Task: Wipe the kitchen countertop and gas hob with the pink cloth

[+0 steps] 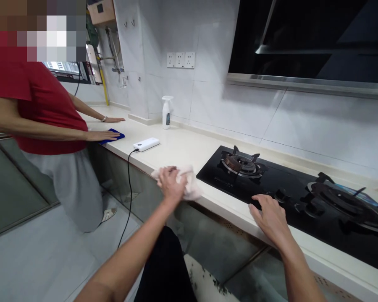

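Our left hand (171, 184) is closed, gripping a crumpled white cloth (190, 182) at the front edge of a cream countertop (189, 153), just beside a black glass gas hob (212, 178). Our right hand (271, 218) is staying open, its fingers spread and resting near the hob's front edge. Further along the counter, a co-worker in a red shirt (47, 111) is pressing one hand (101, 135) onto a blue cloth (119, 134), the other hand (113, 119) lying flat nearby. A white power bank (146, 144) with a black cable (129, 184) and a white spray bottle (166, 112) are standing between us.
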Available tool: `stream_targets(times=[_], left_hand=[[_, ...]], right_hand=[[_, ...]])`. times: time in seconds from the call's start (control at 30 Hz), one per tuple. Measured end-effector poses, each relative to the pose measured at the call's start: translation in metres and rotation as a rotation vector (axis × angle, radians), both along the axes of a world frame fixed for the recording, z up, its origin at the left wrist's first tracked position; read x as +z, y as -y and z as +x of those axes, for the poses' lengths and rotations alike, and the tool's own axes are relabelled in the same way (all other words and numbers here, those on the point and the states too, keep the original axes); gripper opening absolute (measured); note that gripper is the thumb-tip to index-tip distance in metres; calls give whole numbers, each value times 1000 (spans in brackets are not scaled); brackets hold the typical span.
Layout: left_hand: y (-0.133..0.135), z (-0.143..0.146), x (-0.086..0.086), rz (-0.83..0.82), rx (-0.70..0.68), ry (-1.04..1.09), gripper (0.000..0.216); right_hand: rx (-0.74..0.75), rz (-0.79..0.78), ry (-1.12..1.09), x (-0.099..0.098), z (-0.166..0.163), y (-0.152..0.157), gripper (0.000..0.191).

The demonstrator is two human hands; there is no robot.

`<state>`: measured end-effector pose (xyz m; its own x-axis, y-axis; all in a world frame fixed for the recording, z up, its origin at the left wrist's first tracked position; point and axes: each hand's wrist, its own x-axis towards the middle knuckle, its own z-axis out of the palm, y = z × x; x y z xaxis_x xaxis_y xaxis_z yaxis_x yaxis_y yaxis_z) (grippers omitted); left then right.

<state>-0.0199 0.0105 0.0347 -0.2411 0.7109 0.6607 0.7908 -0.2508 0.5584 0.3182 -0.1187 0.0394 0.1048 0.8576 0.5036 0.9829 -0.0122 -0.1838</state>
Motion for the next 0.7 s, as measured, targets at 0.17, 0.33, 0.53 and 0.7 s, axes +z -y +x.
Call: stream_targets(times=[0.17, 0.33, 0.53, 0.7], left_hand=[[85, 116, -52, 203, -450, -277, 53], [87, 142, -66, 365, -686, -520, 56], [7, 34, -65, 589, -735, -598, 68], [-50, -93, -30, 34, -606, -655, 70]], right_hand=[[34, 5, -31, -2, 9, 0, 42], [98, -39, -121, -3, 22, 1, 45], [91, -52, -104, -2, 19, 6, 45], [104, -27, -112, -5, 16, 6, 45]])
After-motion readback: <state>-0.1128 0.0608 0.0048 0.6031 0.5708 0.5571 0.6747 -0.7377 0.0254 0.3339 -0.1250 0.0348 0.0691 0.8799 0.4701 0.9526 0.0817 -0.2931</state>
